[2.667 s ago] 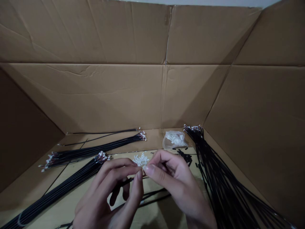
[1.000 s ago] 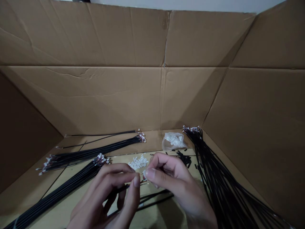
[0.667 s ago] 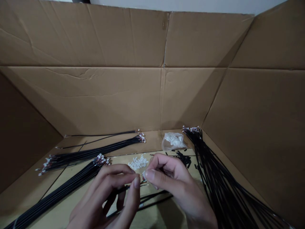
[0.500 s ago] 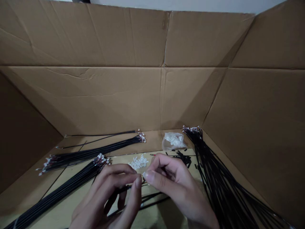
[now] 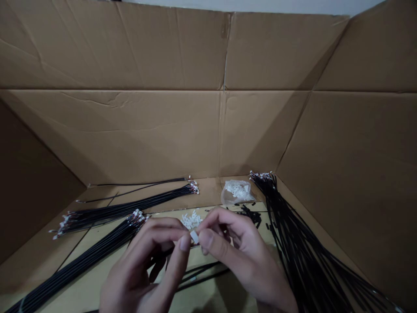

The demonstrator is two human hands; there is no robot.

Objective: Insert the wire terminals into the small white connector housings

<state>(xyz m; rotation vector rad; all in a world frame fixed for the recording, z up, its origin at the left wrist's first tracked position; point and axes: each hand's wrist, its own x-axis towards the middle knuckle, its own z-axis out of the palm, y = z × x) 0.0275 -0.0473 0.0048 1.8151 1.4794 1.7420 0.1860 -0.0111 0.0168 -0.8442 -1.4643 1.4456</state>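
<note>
Between my fingertips, in the middle of the head view, is a small white connector housing [image 5: 194, 237]. My right hand [image 5: 236, 252] pinches it from the right with thumb and forefinger. My left hand [image 5: 150, 261] is closed in a pinch at the left side of the housing, on the end of a black cable [image 5: 162, 256] that runs back under its fingers. The cable's tip is hidden by the fingers and the housing. Below my hands lie a few loose black cables [image 5: 208, 278]. Just behind the fingertips is a pile of white housings [image 5: 191, 220].
Cardboard walls [image 5: 156, 130] surround the work surface. Cable bundles with white connectors lie at the left [image 5: 78, 265] and back left [image 5: 130, 206]. Another black bundle [image 5: 302, 248] runs along the right. A clear bag of white parts [image 5: 237, 191] and small black pieces [image 5: 250, 215] lie behind my right hand.
The white housing has turned and shows more of its broad side between my fingertips. My left thumb has shifted slightly up and left; both hands remain close together.
</note>
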